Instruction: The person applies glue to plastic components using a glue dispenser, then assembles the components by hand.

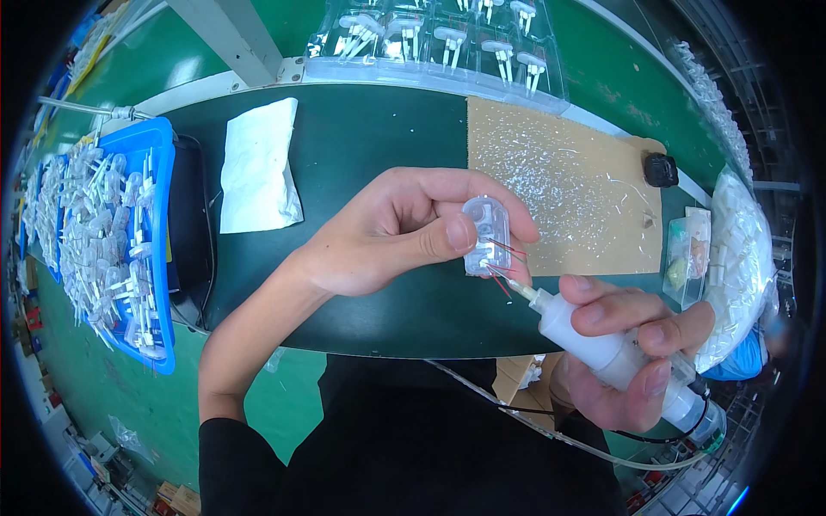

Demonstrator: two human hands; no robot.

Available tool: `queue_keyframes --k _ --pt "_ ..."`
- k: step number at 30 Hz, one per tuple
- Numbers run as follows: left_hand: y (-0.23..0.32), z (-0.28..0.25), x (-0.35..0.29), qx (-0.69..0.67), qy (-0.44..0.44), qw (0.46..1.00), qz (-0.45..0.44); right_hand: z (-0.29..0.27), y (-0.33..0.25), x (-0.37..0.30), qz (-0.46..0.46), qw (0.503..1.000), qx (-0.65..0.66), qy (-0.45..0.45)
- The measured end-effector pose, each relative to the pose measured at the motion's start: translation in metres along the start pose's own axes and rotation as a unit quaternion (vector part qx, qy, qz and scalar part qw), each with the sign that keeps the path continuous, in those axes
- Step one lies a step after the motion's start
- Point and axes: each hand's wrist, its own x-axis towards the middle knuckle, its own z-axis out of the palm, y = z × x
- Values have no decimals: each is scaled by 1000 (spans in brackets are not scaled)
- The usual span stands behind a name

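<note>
no readable text, no legible labels, brands or numbers, no signs that can be read

We log the small housing as clear plastic, smooth, glossy. Syringe-like tool: whitish plastic, smooth. Worktop: smooth, matt. Bin: glossy plastic. Brown sheet: matt, paper or card. White sheet: matt; paper or cloth, we cannot tell. Compartment tray: thin, shiny clear plastic.
</note>
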Motion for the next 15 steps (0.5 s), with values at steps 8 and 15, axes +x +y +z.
queue_keyframes --k 8,15 --pt "1 -2 2 -9 -9 1000 2 -1 5 -3 -18 994 112 5" --pt "-3 -12 5 -9 12 1000 10 -9 -8 6 -59 986 121 96"
